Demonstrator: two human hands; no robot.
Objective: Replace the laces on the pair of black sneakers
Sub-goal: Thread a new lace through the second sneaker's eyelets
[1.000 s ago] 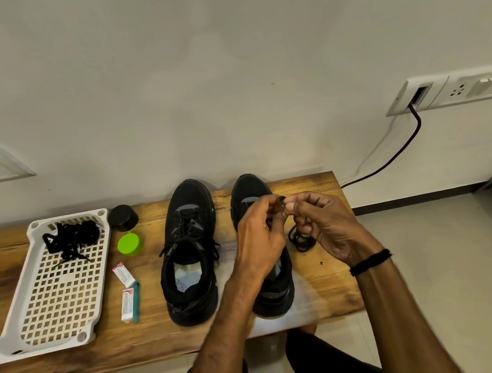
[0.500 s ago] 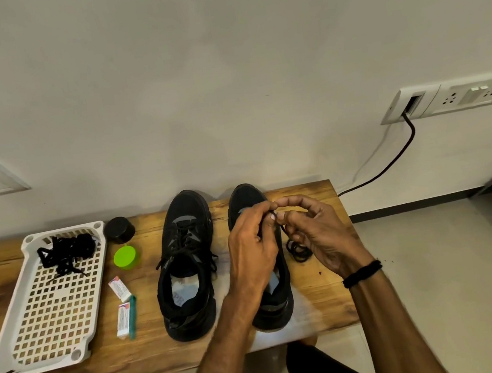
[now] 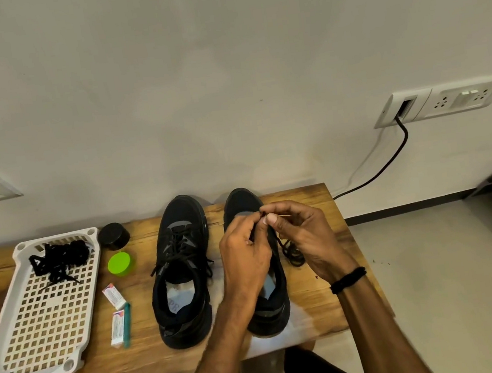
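Observation:
Two black sneakers stand side by side on a wooden bench (image 3: 323,310), toes toward the wall. The left sneaker (image 3: 182,273) is laced, its lace ends loose. Over the right sneaker (image 3: 242,202) my left hand (image 3: 245,258) and my right hand (image 3: 304,238) meet, both pinching the tip of a black lace (image 3: 292,252) near the toe end. The rest of that lace lies coiled on the bench beside the shoe, under my right hand. My hands hide most of the right sneaker's eyelets.
A white perforated tray (image 3: 40,323) at the left holds a bundle of black laces (image 3: 59,261). Beside it are a black cap (image 3: 114,236), a green lid (image 3: 119,263) and two small boxes (image 3: 118,312). A black cable (image 3: 385,164) runs from the wall socket.
Both hands have dropped lower and closer to the toe of the right sneaker, still pinching the lace tip. The view has tilted slightly.

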